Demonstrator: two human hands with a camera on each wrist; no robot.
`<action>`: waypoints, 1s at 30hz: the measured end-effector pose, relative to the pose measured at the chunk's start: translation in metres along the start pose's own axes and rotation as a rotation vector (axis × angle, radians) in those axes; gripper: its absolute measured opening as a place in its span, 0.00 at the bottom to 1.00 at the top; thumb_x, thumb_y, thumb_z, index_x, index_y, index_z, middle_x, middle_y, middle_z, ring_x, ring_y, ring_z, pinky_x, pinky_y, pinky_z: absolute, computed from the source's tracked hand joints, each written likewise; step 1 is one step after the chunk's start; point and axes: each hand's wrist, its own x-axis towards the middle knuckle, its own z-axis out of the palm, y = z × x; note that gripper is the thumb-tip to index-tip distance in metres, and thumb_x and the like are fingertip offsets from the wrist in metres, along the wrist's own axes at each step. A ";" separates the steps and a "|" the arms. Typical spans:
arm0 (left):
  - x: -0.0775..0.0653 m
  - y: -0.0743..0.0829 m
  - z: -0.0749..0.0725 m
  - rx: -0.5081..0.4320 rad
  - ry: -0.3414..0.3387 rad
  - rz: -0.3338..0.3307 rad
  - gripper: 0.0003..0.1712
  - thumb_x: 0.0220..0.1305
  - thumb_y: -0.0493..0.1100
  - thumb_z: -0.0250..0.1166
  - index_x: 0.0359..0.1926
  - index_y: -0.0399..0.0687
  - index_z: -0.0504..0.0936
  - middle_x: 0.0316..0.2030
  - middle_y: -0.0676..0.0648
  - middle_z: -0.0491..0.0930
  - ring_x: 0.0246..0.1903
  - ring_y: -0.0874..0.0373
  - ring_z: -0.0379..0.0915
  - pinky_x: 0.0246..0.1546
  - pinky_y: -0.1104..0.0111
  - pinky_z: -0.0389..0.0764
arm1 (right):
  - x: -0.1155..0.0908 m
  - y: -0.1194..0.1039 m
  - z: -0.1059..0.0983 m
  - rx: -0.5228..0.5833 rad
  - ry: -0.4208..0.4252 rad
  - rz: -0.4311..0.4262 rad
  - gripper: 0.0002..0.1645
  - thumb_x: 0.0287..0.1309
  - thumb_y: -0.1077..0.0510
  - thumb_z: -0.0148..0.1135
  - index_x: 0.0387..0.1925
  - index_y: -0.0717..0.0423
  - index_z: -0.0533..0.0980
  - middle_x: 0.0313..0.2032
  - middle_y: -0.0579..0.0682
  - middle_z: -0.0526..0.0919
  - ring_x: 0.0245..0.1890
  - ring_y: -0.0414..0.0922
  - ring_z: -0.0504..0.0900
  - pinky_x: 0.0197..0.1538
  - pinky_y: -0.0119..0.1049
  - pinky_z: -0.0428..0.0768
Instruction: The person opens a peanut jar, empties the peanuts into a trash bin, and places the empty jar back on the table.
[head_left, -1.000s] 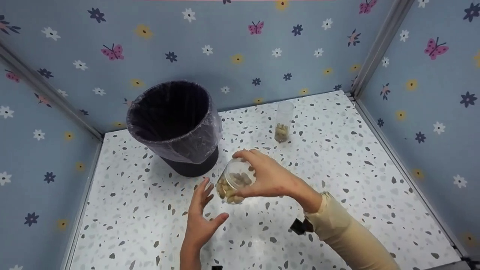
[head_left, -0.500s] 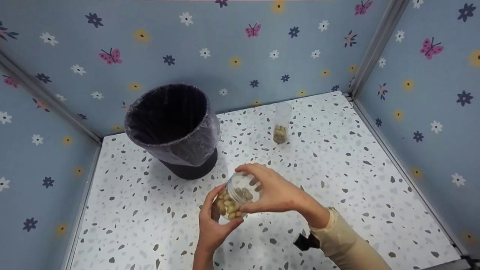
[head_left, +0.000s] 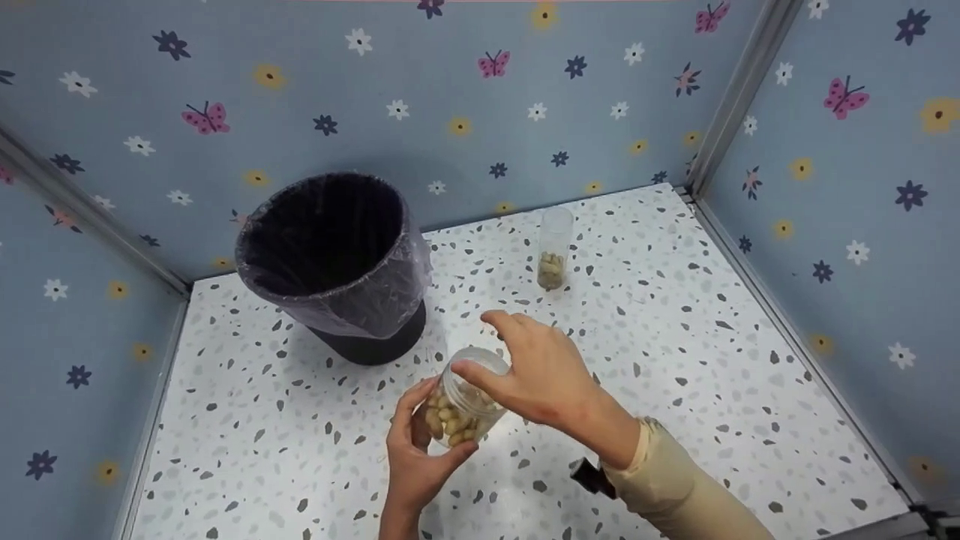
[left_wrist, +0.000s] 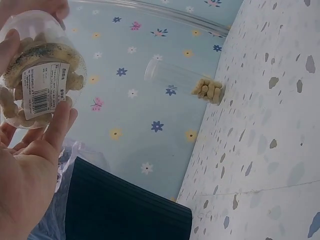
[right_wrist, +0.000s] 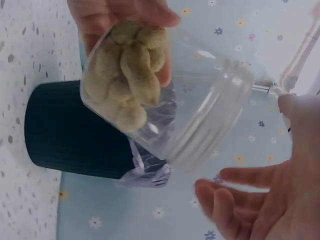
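Note:
My left hand (head_left: 415,463) grips a clear plastic jar (head_left: 480,361) around its lower part, thumb on one side and fingers on the other. The jar is tilted, and peanuts in their shells (right_wrist: 132,75) fill its bottom half. Its threaded mouth shows no lid in the right wrist view. A white barcode label (left_wrist: 46,90) is on its wall in the left wrist view. Beside the mouth, my right hand (head_left: 546,375) has its fingers and thumb spread and holds nothing; the thumb overlaps the rim in the head view.
A black trash bin (head_left: 375,349) with a thin plastic liner (head_left: 382,296) stands at the left, beyond the hands. Farther back on the speckled tabletop (head_left: 637,315) is a tall clear container (head_left: 555,225), upright, with peanuts at its bottom. Flower-patterned walls (head_left: 420,60) enclose the table.
My left hand has come up to the jar and taken hold of it. My right hand has let go and opened beside the jar's mouth.

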 end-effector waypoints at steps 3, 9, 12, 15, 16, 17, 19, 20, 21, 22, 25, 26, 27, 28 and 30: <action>0.001 0.001 -0.002 0.003 -0.003 0.015 0.51 0.32 0.17 0.76 0.62 0.24 0.63 0.59 0.29 0.64 0.58 0.44 0.70 0.57 0.62 0.75 | 0.003 -0.006 0.001 -0.051 -0.104 0.047 0.55 0.51 0.16 0.43 0.58 0.56 0.74 0.43 0.55 0.84 0.39 0.52 0.83 0.40 0.46 0.83; 0.001 0.002 0.002 0.050 -0.022 -0.014 0.51 0.31 0.19 0.78 0.60 0.25 0.63 0.58 0.28 0.63 0.57 0.47 0.71 0.57 0.62 0.75 | 0.004 -0.002 0.005 0.004 -0.203 0.030 0.49 0.48 0.17 0.51 0.47 0.56 0.77 0.31 0.47 0.82 0.29 0.44 0.80 0.31 0.37 0.80; 0.003 0.008 0.006 0.061 -0.041 -0.029 0.48 0.31 0.19 0.78 0.57 0.24 0.64 0.57 0.28 0.63 0.56 0.47 0.72 0.57 0.62 0.75 | 0.002 0.003 0.006 0.028 -0.212 0.008 0.43 0.50 0.21 0.56 0.43 0.55 0.76 0.28 0.43 0.78 0.27 0.40 0.77 0.29 0.34 0.78; 0.007 0.016 0.009 0.076 -0.061 -0.033 0.45 0.32 0.20 0.78 0.55 0.23 0.65 0.56 0.28 0.64 0.56 0.48 0.72 0.58 0.62 0.74 | 0.001 0.008 0.007 0.057 -0.231 -0.006 0.38 0.51 0.24 0.59 0.42 0.54 0.76 0.26 0.41 0.77 0.25 0.39 0.76 0.27 0.33 0.77; 0.008 0.019 0.010 0.086 -0.066 -0.033 0.45 0.32 0.20 0.78 0.54 0.23 0.65 0.56 0.28 0.65 0.56 0.48 0.72 0.58 0.63 0.74 | 0.001 0.010 0.007 0.070 -0.240 -0.008 0.37 0.51 0.25 0.59 0.42 0.53 0.76 0.26 0.41 0.76 0.24 0.39 0.76 0.26 0.33 0.77; 0.008 0.021 0.010 0.102 -0.070 -0.031 0.45 0.33 0.21 0.79 0.54 0.23 0.66 0.55 0.29 0.65 0.56 0.48 0.71 0.59 0.63 0.73 | 0.000 0.012 0.008 0.081 -0.250 -0.010 0.36 0.51 0.26 0.60 0.43 0.52 0.75 0.26 0.40 0.77 0.25 0.39 0.76 0.27 0.33 0.77; 0.009 0.023 0.009 0.139 -0.079 -0.031 0.45 0.33 0.23 0.79 0.55 0.25 0.67 0.55 0.31 0.66 0.56 0.49 0.71 0.58 0.64 0.74 | 0.000 0.017 0.011 0.108 -0.267 -0.011 0.36 0.51 0.27 0.60 0.45 0.51 0.76 0.28 0.41 0.77 0.26 0.39 0.76 0.28 0.33 0.78; 0.010 0.024 0.008 0.165 -0.081 -0.025 0.45 0.33 0.24 0.80 0.55 0.25 0.67 0.55 0.31 0.67 0.55 0.49 0.71 0.57 0.64 0.75 | 0.000 0.020 0.012 0.122 -0.273 -0.010 0.36 0.51 0.27 0.60 0.46 0.51 0.76 0.29 0.41 0.78 0.27 0.39 0.77 0.29 0.33 0.78; 0.011 0.025 0.008 0.189 -0.082 -0.019 0.45 0.32 0.25 0.81 0.55 0.25 0.68 0.55 0.32 0.67 0.55 0.48 0.71 0.56 0.64 0.76 | 0.000 0.022 0.013 0.136 -0.278 -0.008 0.37 0.51 0.27 0.61 0.48 0.51 0.75 0.31 0.42 0.79 0.29 0.40 0.78 0.31 0.33 0.79; 0.013 0.025 0.007 0.213 -0.083 -0.010 0.45 0.32 0.25 0.81 0.55 0.26 0.68 0.54 0.32 0.68 0.54 0.48 0.71 0.56 0.63 0.77 | 0.001 0.025 0.015 0.150 -0.277 -0.007 0.38 0.51 0.27 0.61 0.50 0.51 0.75 0.33 0.43 0.79 0.32 0.40 0.78 0.33 0.34 0.79; 0.018 0.025 0.008 0.285 -0.084 0.020 0.46 0.30 0.27 0.82 0.54 0.25 0.69 0.54 0.32 0.69 0.53 0.44 0.71 0.53 0.61 0.78 | 0.002 0.035 0.017 0.192 -0.274 -0.011 0.39 0.51 0.27 0.62 0.54 0.50 0.75 0.38 0.45 0.80 0.37 0.42 0.79 0.38 0.35 0.79; 0.020 0.025 0.008 0.309 -0.085 0.033 0.46 0.30 0.27 0.82 0.54 0.25 0.69 0.54 0.31 0.69 0.53 0.42 0.71 0.53 0.59 0.79 | 0.002 0.038 0.018 0.203 -0.274 -0.018 0.39 0.51 0.28 0.62 0.54 0.50 0.75 0.39 0.46 0.80 0.38 0.42 0.78 0.39 0.35 0.79; 0.021 0.026 0.009 0.325 -0.088 0.039 0.46 0.29 0.28 0.83 0.53 0.25 0.70 0.53 0.31 0.69 0.53 0.41 0.71 0.52 0.58 0.80 | 0.002 0.041 0.018 0.214 -0.274 -0.029 0.38 0.51 0.29 0.63 0.54 0.50 0.74 0.39 0.46 0.80 0.38 0.43 0.79 0.39 0.35 0.79; 0.022 0.026 0.010 0.340 -0.091 0.043 0.45 0.30 0.28 0.83 0.53 0.25 0.70 0.53 0.31 0.69 0.53 0.41 0.70 0.51 0.57 0.80 | 0.002 0.043 0.018 0.224 -0.272 -0.039 0.38 0.51 0.30 0.64 0.54 0.50 0.74 0.39 0.46 0.80 0.38 0.43 0.79 0.39 0.35 0.79; 0.024 0.026 0.012 0.367 -0.096 0.052 0.44 0.30 0.29 0.83 0.52 0.25 0.70 0.53 0.31 0.70 0.53 0.41 0.71 0.50 0.56 0.80 | 0.003 0.048 0.018 0.247 -0.264 -0.061 0.36 0.52 0.32 0.65 0.54 0.51 0.74 0.39 0.46 0.80 0.37 0.43 0.79 0.38 0.34 0.80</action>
